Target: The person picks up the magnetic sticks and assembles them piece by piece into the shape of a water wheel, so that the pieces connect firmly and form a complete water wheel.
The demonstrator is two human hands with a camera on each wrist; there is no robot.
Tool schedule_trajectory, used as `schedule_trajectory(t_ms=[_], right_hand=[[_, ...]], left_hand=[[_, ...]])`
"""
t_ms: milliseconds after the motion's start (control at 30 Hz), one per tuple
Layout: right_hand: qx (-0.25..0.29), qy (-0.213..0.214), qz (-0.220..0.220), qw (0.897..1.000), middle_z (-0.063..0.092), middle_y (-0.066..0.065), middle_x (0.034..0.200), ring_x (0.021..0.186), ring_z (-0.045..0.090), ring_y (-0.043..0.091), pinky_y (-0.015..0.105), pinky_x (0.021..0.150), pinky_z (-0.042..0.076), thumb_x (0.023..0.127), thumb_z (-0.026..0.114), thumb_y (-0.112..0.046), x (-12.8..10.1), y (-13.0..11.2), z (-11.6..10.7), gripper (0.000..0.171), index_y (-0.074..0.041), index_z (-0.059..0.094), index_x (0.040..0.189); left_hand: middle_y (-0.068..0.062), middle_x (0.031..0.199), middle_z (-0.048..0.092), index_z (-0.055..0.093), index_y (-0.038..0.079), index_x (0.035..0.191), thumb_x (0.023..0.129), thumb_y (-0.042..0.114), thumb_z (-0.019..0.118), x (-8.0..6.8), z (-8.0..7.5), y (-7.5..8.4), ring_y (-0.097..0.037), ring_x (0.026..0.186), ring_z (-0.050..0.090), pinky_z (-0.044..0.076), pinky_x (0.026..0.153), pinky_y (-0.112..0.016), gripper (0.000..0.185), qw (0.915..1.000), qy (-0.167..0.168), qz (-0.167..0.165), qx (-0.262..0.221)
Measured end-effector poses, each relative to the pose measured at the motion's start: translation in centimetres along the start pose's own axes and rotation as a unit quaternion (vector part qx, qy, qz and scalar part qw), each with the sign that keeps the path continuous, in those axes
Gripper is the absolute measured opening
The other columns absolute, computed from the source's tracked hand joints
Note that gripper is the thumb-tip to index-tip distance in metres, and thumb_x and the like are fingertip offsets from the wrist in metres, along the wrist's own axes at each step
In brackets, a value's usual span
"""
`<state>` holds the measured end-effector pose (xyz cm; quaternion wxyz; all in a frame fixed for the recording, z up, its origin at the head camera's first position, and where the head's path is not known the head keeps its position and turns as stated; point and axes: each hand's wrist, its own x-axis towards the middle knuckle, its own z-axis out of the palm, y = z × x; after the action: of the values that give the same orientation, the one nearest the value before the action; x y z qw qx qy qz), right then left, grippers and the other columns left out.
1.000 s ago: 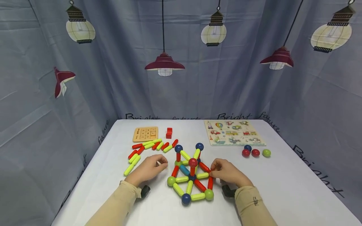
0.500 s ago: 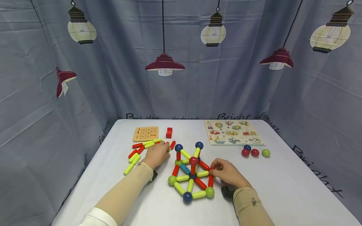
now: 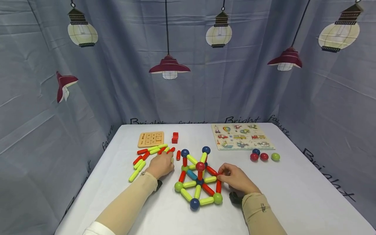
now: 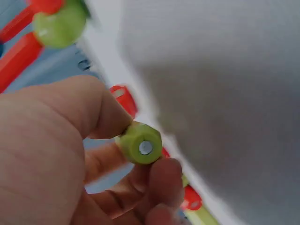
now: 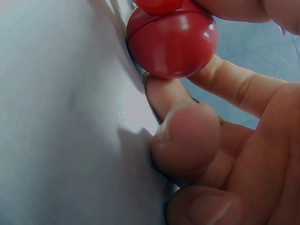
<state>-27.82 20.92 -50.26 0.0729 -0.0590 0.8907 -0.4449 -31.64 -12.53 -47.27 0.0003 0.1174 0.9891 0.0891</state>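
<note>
My left hand (image 3: 161, 165) reaches the near side of the scattered magnetic sticks and pinches a yellow-green magnetic stick (image 4: 129, 146) between thumb and fingers. The stick's round metal end faces the left wrist camera. My right hand (image 3: 238, 179) grips a red ball (image 5: 173, 47) at the right corner of a magnetic ball-and-stick structure (image 3: 209, 189); fingers mostly hide that ball in the head view. Spokes run from the structure's dark blue centre ball (image 3: 199, 181) to its outer balls. Above the centre, a red stick carries another red ball (image 3: 200, 166) upright. Raised blue balls (image 3: 206, 150) stand at the back.
Loose red and yellow-green sticks (image 3: 141, 165) lie left of the structure. Behind them are a wooden number puzzle (image 3: 151, 139) and a small red block (image 3: 175, 138). At the back right lies a picture board (image 3: 242, 137), with loose balls (image 3: 264, 157) in front of it.
My left hand has moved from beside the structure to the sticks, taken a yellow-green one, and drawn slightly back. A red stick nearby has shifted and turned. My right hand stays at its corner.
</note>
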Motion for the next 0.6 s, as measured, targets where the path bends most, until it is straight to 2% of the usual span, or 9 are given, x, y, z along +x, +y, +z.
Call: schedule_trajectory(t_ms=[67,100,133,200,267,300,400,500,600], right_hand=[[0.0,-0.001,0.0,1.0,0.063,0.005,0.089,0.077,0.056,0.023,0.034,0.06,0.048,0.086,0.077,-0.023,0.0,0.0,0.1,0.019,-0.016,0.067,0.1],[-0.001,-0.003,0.0,1.0,0.063,0.004,0.089,0.077,0.056,0.022,0.034,0.06,0.048,0.086,0.077,-0.024,0.0,0.0,0.2,0.019,-0.016,0.067,0.101],[-0.003,-0.005,0.001,1.0,0.063,0.004,0.089,0.077,0.056,0.022,0.034,0.06,0.048,0.087,0.077,-0.025,0.0,0.0,0.2,0.019,-0.016,0.067,0.101],[-0.004,-0.006,0.0,1.0,0.063,0.004,0.089,0.077,0.056,0.022,0.034,0.061,0.048,0.087,0.077,-0.025,0.0,-0.1,0.1,0.019,-0.016,0.067,0.1],[-0.006,-0.005,-0.002,1.0,0.063,0.005,0.089,0.077,0.056,0.023,0.034,0.061,0.048,0.087,0.076,-0.024,0.1,-0.1,-0.1,0.018,-0.016,0.067,0.1],[-0.007,-0.003,-0.002,1.0,0.063,0.005,0.089,0.077,0.056,0.023,0.034,0.061,0.049,0.087,0.076,-0.024,0.1,-0.2,-0.2,0.018,-0.016,0.067,0.1],[-0.012,0.004,-0.005,1.0,0.063,0.005,0.089,0.078,0.056,0.023,0.034,0.061,0.049,0.087,0.075,-0.024,0.3,-0.2,-0.5,0.018,-0.016,0.067,0.101],[-0.011,0.002,0.0,1.0,0.063,0.005,0.09,0.079,0.056,0.022,0.033,0.061,0.049,0.087,0.076,-0.025,0.4,0.0,-0.5,0.019,-0.016,0.067,0.101],[-0.001,-0.004,0.005,1.0,0.063,0.005,0.091,0.079,0.056,0.023,0.033,0.06,0.049,0.087,0.076,-0.024,0.4,0.2,-0.2,0.019,-0.016,0.067,0.101]], left_hand=[[-0.009,0.103,0.064,0.064,0.005,0.124,0.093,0.022,0.069,-1.1,-0.4,-0.1,-0.021,0.082,0.06,0.058,0.077,-0.039,0.035,0.998,0.018,-0.006,-0.061],[-0.008,0.102,0.064,0.064,0.005,0.121,0.094,0.021,0.069,-1.8,-0.6,-0.2,-0.02,0.083,0.059,0.057,0.077,-0.037,0.032,0.9938,0.028,-0.005,-0.107],[-0.005,0.1,0.064,0.065,0.007,0.118,0.094,0.021,0.069,-2.5,-0.7,-0.3,-0.018,0.083,0.059,0.055,0.077,-0.035,0.028,0.987,0.036,0.002,-0.157],[0.001,0.097,0.065,0.065,0.012,0.114,0.094,0.02,0.072,-3.8,-0.9,-0.4,-0.014,0.085,0.06,0.053,0.077,-0.031,0.022,0.9673,0.048,0.036,-0.246],[0.007,0.096,0.067,0.064,0.017,0.112,0.094,0.02,0.074,-4.9,-0.9,-0.5,-0.01,0.087,0.062,0.053,0.077,-0.027,0.02,0.9473,0.053,0.08,-0.305],[0.008,0.096,0.068,0.064,0.019,0.111,0.094,0.02,0.075,-5.3,-0.9,-0.5,-0.009,0.088,0.064,0.054,0.077,-0.026,0.02,0.9398,0.053,0.104,-0.321],[0.01,0.095,0.068,0.064,0.022,0.108,0.093,0.018,0.076,-5.8,-0.9,-0.3,-0.008,0.088,0.064,0.055,0.074,-0.025,0.021,0.9282,0.053,0.161,-0.331],[0.012,0.093,0.066,0.063,0.025,0.108,0.093,0.018,0.076,-6.0,-0.7,-0.1,-0.007,0.086,0.063,0.054,0.074,-0.024,0.021,0.9288,0.026,0.185,-0.32],[0.013,0.092,0.065,0.063,0.027,0.108,0.093,0.021,0.076,-6.2,-0.3,-0.1,-0.007,0.085,0.062,0.055,0.075,-0.025,0.021,0.9315,-0.016,0.19,-0.31]])
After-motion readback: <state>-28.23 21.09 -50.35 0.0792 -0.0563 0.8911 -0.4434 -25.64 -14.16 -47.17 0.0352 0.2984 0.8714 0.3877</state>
